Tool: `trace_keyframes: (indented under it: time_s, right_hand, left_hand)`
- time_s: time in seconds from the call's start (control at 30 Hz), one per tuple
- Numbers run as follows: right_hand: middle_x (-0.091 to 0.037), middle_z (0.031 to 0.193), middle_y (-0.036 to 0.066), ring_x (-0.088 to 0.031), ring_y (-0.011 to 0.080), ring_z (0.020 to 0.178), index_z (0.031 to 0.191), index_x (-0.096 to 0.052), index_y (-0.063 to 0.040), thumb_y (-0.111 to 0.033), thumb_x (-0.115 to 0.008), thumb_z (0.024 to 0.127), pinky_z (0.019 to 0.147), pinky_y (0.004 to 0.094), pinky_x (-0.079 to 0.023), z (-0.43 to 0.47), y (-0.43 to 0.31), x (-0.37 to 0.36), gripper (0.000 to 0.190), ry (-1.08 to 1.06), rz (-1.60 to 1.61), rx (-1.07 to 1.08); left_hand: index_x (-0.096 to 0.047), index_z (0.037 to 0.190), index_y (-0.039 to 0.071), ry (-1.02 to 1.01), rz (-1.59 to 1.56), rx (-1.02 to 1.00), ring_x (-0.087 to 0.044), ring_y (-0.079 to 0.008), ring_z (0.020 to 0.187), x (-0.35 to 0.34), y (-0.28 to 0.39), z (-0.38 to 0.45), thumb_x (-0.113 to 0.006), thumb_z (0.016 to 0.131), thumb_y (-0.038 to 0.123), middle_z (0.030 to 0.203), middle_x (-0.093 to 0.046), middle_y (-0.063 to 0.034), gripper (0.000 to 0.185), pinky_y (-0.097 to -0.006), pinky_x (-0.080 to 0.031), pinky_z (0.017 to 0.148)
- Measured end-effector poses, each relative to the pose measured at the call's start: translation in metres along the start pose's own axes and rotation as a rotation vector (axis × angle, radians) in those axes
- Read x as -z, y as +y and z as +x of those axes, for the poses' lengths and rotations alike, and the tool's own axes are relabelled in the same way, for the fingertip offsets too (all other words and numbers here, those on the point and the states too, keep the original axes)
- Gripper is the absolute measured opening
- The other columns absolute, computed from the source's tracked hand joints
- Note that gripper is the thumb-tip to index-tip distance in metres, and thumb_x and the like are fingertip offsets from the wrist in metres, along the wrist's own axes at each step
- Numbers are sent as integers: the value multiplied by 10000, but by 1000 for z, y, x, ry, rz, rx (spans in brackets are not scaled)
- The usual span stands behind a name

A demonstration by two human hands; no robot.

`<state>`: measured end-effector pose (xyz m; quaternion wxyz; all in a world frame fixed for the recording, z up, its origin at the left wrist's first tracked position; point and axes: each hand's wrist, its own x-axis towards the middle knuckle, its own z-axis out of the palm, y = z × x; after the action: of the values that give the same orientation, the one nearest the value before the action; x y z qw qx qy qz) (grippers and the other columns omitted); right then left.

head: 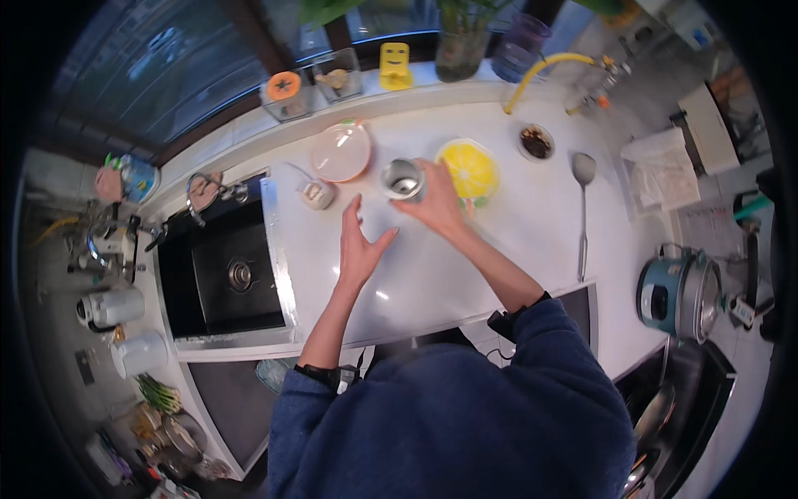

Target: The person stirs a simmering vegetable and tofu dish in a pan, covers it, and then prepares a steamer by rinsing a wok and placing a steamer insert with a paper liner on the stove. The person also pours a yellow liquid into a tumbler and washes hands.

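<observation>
My right hand (pixel 436 198) is wrapped around the right side of a silver metal cup (pixel 402 174), whose mouth faces up toward me. To its left, my left hand (pixel 361 246) hovers over the white countertop with thumb and fingers spread, holding nothing. A small white jar (pixel 317 194) with a handle or spoon sticking out stands just beyond the left fingertips. Behind it lies a pink dish (pixel 341 151) with a green leaf-shaped tab. A yellow lemon-slice plate (pixel 469 169) rests right of the cup, partly behind my right hand.
A black sink (pixel 234 262) with a chrome faucet (pixel 212 193) lies left. On the right are a bowl of dark sauce (pixel 535 142), a long-handled metal spatula (pixel 583 206) and a teal rice cooker (pixel 676 296). Glass vases (pixel 462 50) and clear containers (pixel 287 93) line the windowsill.
</observation>
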<state>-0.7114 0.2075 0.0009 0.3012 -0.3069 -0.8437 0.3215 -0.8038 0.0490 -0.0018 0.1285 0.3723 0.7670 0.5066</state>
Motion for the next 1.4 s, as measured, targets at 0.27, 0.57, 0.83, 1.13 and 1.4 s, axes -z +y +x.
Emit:
trace_keyframes:
  time_s: [0.27,0.57,0.83,1.13,1.4]
  right_hand:
    - [-574,1177,164,-552,281,1111,1260,-464,-10,-333,-772,737,1018,374,-392,-87,11,23,688,-260,480,-130]
    - [-513,1225,192,-626,253,998,1396,-213,-54,-383,-534,956,848,319,-532,-72,160,18,636,51,1139,-823]
    - [-459,1309,202,-617,382,1020,1361,-189,-67,-145,-434,978,807,416,-573,-49,158,13,461,17,1199,-777]
    - [-470,1300,195,-646,348,964,1398,-194,-70,-94,-386,968,758,360,-587,-47,120,45,472,-108,1020,-784]
    - [-504,1263,232,-650,353,955,1420,-166,-23,-106,-393,972,741,361,-596,-45,2,72,510,-246,913,-779]
  left_hand:
    - [-418,1271,-1,-214,-168,155,-599,-210,1012,2,20,-30,-814,676,149,1113,-602,-126,730,-328,-471,894]
    - [-431,1238,11,-49,-210,227,-588,-189,1013,21,24,-67,-815,683,123,1096,-592,-100,684,-324,-464,894]
    - [-427,1285,22,78,-131,176,-567,-209,1075,45,32,-72,-832,653,133,1184,-553,-112,759,-334,-443,939]
    - [-452,1262,9,176,-154,202,-554,-221,1076,94,12,-81,-836,636,112,1163,-545,-114,742,-336,-435,944]
    - [-477,1220,-1,158,-175,164,-567,-212,1016,161,-33,-78,-832,641,120,1093,-557,-107,690,-328,-446,904]
